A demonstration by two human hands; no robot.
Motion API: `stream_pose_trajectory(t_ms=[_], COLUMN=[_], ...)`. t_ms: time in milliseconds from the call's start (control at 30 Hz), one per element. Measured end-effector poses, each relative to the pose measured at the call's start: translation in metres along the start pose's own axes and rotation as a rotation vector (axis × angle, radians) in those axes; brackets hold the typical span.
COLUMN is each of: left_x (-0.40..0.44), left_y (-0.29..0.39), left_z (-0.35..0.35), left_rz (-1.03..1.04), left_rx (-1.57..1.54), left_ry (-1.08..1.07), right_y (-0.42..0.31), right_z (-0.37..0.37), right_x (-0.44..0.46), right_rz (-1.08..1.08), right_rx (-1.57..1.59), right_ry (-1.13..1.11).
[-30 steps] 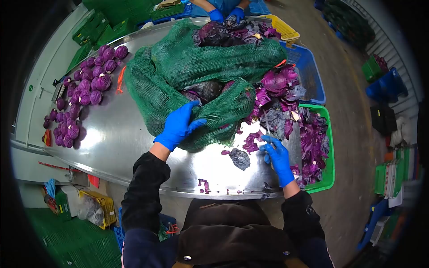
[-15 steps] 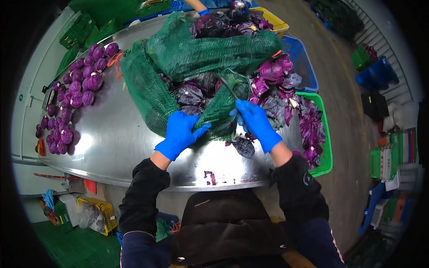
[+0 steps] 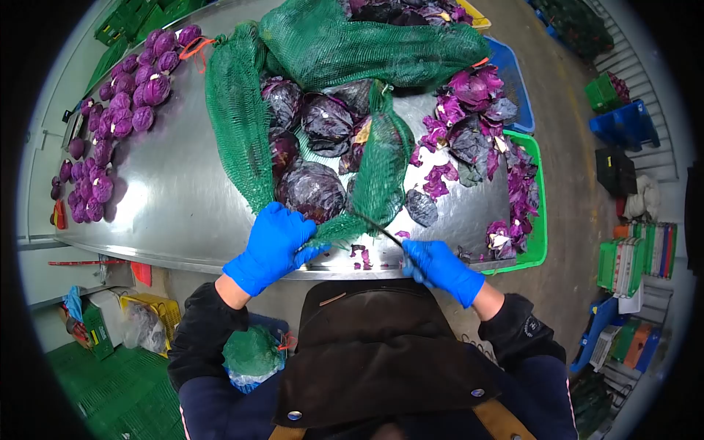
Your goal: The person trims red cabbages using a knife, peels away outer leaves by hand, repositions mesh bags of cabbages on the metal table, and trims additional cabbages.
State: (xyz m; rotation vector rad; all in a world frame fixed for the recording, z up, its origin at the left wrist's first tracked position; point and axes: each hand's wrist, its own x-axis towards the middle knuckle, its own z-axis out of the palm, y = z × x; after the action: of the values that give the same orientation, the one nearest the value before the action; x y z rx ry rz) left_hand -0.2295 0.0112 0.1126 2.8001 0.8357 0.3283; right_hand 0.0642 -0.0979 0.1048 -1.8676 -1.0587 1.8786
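1. Drawn back toward me since the earlier frame, my left hand [image 3: 270, 238] bunches the near edge of the opened green net bag [image 3: 238, 125], which gapes wider just beyond it. The mesh looks soft and light, best taken by a gathered fold; its long sides run away from me.
2. Red cabbages [image 3: 312, 189] beyond that hand look heavy and firm: cup them underneath.
3. Gripped in my right hand [image 3: 440, 268], the slim, stiff-looking knife [image 3: 378, 226] points away and leftward.
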Motion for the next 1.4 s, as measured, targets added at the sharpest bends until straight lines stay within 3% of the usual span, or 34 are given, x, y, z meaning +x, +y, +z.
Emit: stream_pose_trajectory(t_ms=[67, 100, 233, 300, 333, 367, 500, 567, 633, 733, 833, 900, 933, 1000, 1033, 1100, 1167, 1233, 1300, 1367, 1400], left_x=[-0.005, -0.006, -0.007, -0.005, -0.003, -0.001, 0.020, 0.024, 0.028, 0.024, -0.017, -0.049, -0.055, -0.066, -0.059, -0.046, -0.039, -0.039, -0.042, -0.051, -0.061], left_y=[0.006, 0.008, 0.014, 0.015, 0.016, 0.018, 0.031, 0.036, 0.040, 0.041, 0.024, 0.007, -0.001, -0.008, -0.006, 0.007, 0.015, 0.024, 0.027, 0.028, 0.027], left_z=[-0.007, -0.009, -0.016, -0.012, -0.006, -0.001, 0.023, 0.035, 0.044, 0.053, 0.048, 0.036, 0.037, 0.047, 0.056, 0.074, 0.078, 0.074, 0.072, 0.076, 0.084], left_rz=[0.072, 0.068, 0.109, 0.114, 0.127, 0.139, 0.140, 0.138, 0.122, 0.020, -0.072, -0.173, -0.180, -0.229, -0.227, -0.270, -0.277, -0.189, -0.285, -0.377, -0.727], left_rx=[0.007, 0.007, 0.023, 0.036, 0.015, -0.008, -0.026, -0.009, -0.028, -0.104, -0.124, -0.087, -0.077, -0.059, -0.056, 0.018, 0.030, 0.009, -0.014, -0.043, -0.367], left_ry=[-0.062, -0.071, -0.117, -0.145, -0.150, -0.155, -0.176, -0.201, -0.169, 0.058, -0.019, -0.021, -0.016, -0.116, -0.114, -0.056, -0.049, -0.020, -0.047, -0.067, 0.082], right_y=[-0.020, -0.029, -0.046, -0.040, -0.048, -0.046, -0.013, -0.029, -0.017, 0.023, 0.065, 0.114, 0.105, 0.089, 0.079, 0.054, 0.013, -0.024, -0.073, -0.084, -0.083], right_z=[0.001, 0.004, 0.009, -0.008, -0.013, -0.017, -0.025, -0.010, 0.002, -0.002, -0.025, -0.061, -0.074, -0.091, -0.093, -0.075, -0.054, -0.021, 0.008, 0.039, 0.047], right_x=[0.014, 0.022, 0.022, 0.011, 0.004, 0.006, 0.051, 0.071, 0.087, 0.090, 0.054, 0.042, 0.043, 0.029, 0.029, 0.031, 0.047, 0.077, 0.083, 0.116, 0.130], right_rz=[-0.161, -0.140, -0.175, -0.225, 0.089, 0.094, -0.489, -0.474, -0.551, -0.413, -0.256, -0.405, -0.418, 0.109, 0.106, -0.365, -0.544, -0.820, -0.755, -0.755, -0.743], right_rx=[0.085, 0.103, -0.120, -0.470, -0.400, -0.403, -1.025, -1.156, -1.028, -0.838, -0.717, -0.903, -0.908, -0.591, -0.590, -0.571, -0.469, -0.153, -0.120, -0.070, -0.028], right_ry=[-0.036, -0.073, -0.103, -0.147, -0.176, -0.180, -0.239, -0.228, -0.112, -0.153, -0.083, 0.022, 0.020, -0.062, -0.058, 0.166, 0.407, 0.482, 0.239, 0.240, 0.259])
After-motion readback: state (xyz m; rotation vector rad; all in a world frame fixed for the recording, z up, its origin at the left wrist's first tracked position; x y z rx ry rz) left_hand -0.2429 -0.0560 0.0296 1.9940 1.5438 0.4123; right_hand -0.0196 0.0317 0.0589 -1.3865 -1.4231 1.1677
